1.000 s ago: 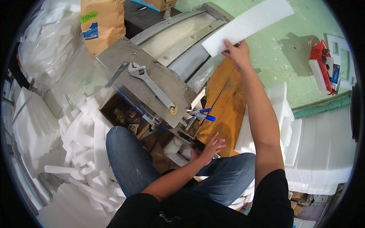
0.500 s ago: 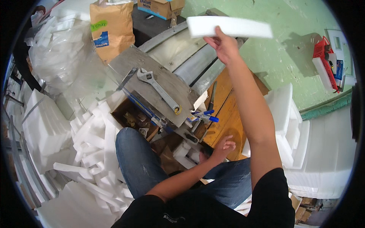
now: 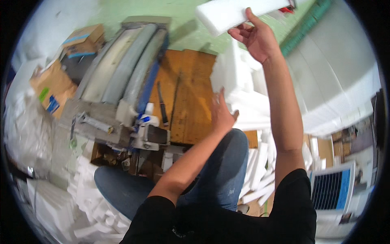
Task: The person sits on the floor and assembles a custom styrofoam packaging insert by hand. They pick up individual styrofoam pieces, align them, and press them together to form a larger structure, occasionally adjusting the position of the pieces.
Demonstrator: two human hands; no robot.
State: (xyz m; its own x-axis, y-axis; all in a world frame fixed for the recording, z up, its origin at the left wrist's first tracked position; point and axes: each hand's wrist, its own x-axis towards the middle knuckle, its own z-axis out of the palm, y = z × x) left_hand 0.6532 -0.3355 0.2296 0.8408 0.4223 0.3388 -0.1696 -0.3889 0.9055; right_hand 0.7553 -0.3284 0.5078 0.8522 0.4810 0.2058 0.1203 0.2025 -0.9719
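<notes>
Green floor spreads behind the wooden board; cardboard boxes sit left of it, white foam scraps nearer.

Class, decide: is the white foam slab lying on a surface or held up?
Held up: the right hand grips the white foam slab above the floor.

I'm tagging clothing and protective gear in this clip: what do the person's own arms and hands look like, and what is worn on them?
Both forearms are bare. The left hand and right hand wear no gloves, and no rings, watch or wristband can be seen. The black short sleeves of a T-shirt end above the elbows. Below them, blue jeans cover the legs.
</notes>
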